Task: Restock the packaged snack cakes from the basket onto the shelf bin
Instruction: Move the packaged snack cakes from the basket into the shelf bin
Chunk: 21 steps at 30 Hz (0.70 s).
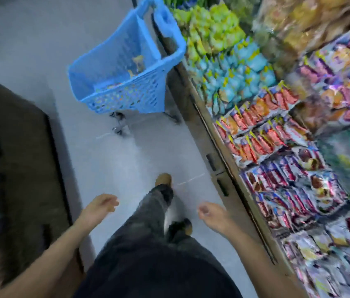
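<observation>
Your left hand (102, 204) hangs low at about seven o'clock, forearm bare, fingers loosely curled and holding nothing. Your right hand (210, 212) sits at about five o'clock, beside the shelf edge, fingers bent inward in a loose curl; nothing shows in it, though blur makes the fingertips hard to read. Between the two hands your dark-trousered leg (148, 218) steps forward on the pale grey floor (113, 160).

The blue perforated plastic basket on wheels (126, 76) stands at about eleven o'clock, well apart from both hands and just beside the shelf. A few small colourful packets (113, 85) lie at its bottom, too smeared to identify.

The shelf bins of wrapped snack cakes (277, 136) run from one o'clock down to four o'clock: green and blue packs far off, red and purple ones nearer your right hand. The whole view is motion-blurred, the labels unreadable, and the shelf is cut off at the right edge.
</observation>
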{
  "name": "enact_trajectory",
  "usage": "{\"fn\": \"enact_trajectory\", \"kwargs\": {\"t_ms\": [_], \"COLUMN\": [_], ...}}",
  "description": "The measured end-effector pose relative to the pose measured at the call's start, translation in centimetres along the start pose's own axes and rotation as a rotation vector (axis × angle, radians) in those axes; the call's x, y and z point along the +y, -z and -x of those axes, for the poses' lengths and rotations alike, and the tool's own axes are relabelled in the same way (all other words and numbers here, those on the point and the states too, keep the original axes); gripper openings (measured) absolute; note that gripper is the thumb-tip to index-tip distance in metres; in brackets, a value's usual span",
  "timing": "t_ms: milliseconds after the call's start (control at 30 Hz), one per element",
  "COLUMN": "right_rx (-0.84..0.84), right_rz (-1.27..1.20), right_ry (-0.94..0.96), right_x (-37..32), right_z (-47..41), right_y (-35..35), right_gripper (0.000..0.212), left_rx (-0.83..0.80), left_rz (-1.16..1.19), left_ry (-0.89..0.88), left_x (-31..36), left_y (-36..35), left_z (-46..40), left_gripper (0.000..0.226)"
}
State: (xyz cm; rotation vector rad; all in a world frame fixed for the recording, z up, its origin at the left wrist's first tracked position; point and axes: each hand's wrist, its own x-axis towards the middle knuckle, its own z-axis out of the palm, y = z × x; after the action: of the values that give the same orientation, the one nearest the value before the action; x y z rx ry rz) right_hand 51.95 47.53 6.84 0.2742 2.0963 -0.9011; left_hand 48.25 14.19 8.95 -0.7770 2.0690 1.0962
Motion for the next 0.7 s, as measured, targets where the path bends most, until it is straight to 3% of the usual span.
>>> {"fn": "enact_trajectory", "kwargs": {"t_ms": [133,300,400,500,600,700], "right_rx": [-0.040,-0.032,-0.017,-0.017,0.066,0.162], "right_rz": [-0.004,0.040,0.124,0.150,0.177,0.109], "right_ry": [-0.008,-0.059,-0.080,-0.046,0.038,0.099], "right_x": [-4.6,-12.3,-18.0,-24.8,-31.1,-36.2], "right_z": [-3.5,-10.5,-15.4,-19.6,-24.0,-27.8], "right_y": [0.9,5.0,7.6,10.2,12.7,15.3], "right_gripper": [0.010,0.015,0.018,0.019,0.019,0.018], "left_rx": [0.091,0.107,0.060,-0.041,-0.120,-0.120], "left_rz": [0.235,0.391,0.278,0.064,-0.191,-0.282], "left_ry": [0.127,0.182,0.144,-0.002,-0.192,-0.264], "left_x": [-3.1,-0.8,3.8,10.5,17.5,24.0], "left_y": [4.0,9.3,13.8,18.2,21.9,24.3], "left_z": [-1.3,-7.9,-14.3,-20.7,-26.8,-31.2], "left_gripper": [0.019,0.015,0.015,0.023,0.014,0.027]}}
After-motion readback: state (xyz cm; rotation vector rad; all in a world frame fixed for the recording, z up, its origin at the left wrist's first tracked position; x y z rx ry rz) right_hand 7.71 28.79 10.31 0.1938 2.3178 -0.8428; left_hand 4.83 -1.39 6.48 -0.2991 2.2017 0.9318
